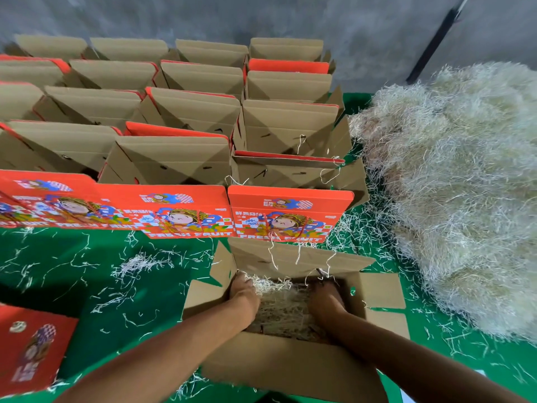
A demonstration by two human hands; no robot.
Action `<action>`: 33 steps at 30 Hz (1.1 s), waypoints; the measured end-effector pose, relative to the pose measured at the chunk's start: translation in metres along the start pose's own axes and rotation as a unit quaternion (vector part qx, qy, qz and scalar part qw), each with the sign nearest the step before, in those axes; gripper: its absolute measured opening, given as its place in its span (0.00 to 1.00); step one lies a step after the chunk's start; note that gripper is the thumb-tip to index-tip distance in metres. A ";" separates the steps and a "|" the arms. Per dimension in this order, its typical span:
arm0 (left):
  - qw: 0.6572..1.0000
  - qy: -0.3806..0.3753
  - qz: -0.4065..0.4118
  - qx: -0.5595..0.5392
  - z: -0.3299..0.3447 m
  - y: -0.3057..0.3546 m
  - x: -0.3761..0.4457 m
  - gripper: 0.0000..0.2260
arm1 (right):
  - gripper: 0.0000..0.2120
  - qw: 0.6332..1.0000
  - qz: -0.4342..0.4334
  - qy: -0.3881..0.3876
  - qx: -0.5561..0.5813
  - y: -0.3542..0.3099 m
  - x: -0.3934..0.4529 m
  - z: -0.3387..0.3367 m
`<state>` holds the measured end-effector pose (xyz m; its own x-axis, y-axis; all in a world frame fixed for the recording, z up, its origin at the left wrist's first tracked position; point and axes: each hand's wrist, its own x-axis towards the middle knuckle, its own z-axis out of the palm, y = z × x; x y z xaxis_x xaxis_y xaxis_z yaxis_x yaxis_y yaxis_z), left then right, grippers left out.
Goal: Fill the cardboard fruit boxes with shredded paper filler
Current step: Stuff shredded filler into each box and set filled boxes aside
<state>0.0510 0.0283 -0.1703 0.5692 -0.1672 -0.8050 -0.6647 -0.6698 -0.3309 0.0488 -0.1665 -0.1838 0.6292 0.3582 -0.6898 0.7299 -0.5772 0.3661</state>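
Green floor [72,274] below a grey wall [203,16]; both hands' grip inside the box [290,365] is unclear.

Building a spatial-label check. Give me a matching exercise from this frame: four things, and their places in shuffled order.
Things:
1. shredded paper pile
2. open box
3. left hand
4. flat red box

Places:
A. at the box's far-left inner corner, on filler
B. right side of the green floor
C. bottom-left edge of view
D. nearest the camera, both arms reaching in

Pairs: 1-B, 2-D, 3-A, 4-C
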 end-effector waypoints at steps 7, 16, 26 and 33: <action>0.982 0.151 0.046 -0.103 -0.007 0.006 -0.019 0.11 | 0.11 0.971 -0.062 0.185 0.137 0.001 -0.007 -0.036; 0.989 0.009 -0.010 -0.144 0.001 0.001 -0.003 0.25 | 0.18 0.980 -0.109 0.144 0.085 -0.019 0.013 -0.026; 0.988 -0.013 -0.072 -0.137 0.017 -0.002 0.028 0.30 | 0.15 1.000 0.009 0.002 0.015 -0.006 0.001 -0.016; 0.983 0.073 -0.033 -0.164 -0.003 -0.016 0.001 0.15 | 0.14 0.972 0.016 0.127 0.199 0.030 -0.004 -0.049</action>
<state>0.0636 0.0372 -0.1641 0.6856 -0.2013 -0.6996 -0.4455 -0.8760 -0.1846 0.0816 -0.1498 -0.1398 0.7323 0.4761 -0.4869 0.5798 -0.8109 0.0792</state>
